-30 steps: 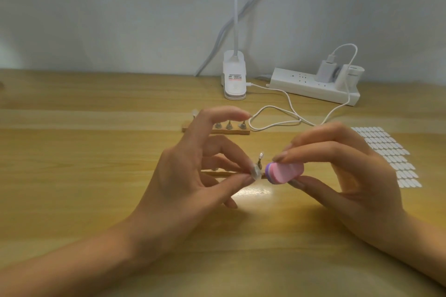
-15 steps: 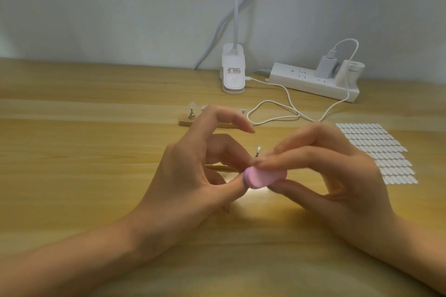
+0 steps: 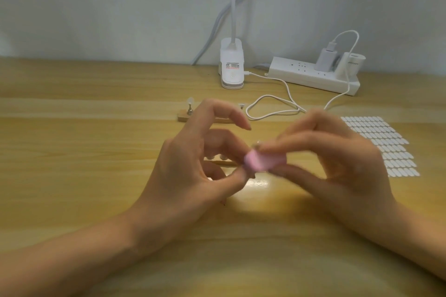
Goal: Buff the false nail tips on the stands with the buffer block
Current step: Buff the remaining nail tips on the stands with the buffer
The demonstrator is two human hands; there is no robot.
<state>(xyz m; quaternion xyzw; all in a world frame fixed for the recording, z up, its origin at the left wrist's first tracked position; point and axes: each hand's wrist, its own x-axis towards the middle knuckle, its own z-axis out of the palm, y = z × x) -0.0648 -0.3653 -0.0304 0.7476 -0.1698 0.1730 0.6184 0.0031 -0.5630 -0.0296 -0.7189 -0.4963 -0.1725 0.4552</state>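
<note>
The right hand (image 3: pixel 337 164) clamps the pink block (image 3: pixel 261 161) between thumb and fingers, its long axis running left to right, over the middle of the desk (image 3: pixel 72 152). The block's left end meets the left hand's (image 3: pixel 193 171) closed pinch, apparently on a tip hidden behind the block.

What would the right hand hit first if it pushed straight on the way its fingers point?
Likely the fingertips of the left hand, beside the buffer block the right hand grips; blur hides depth.
</note>
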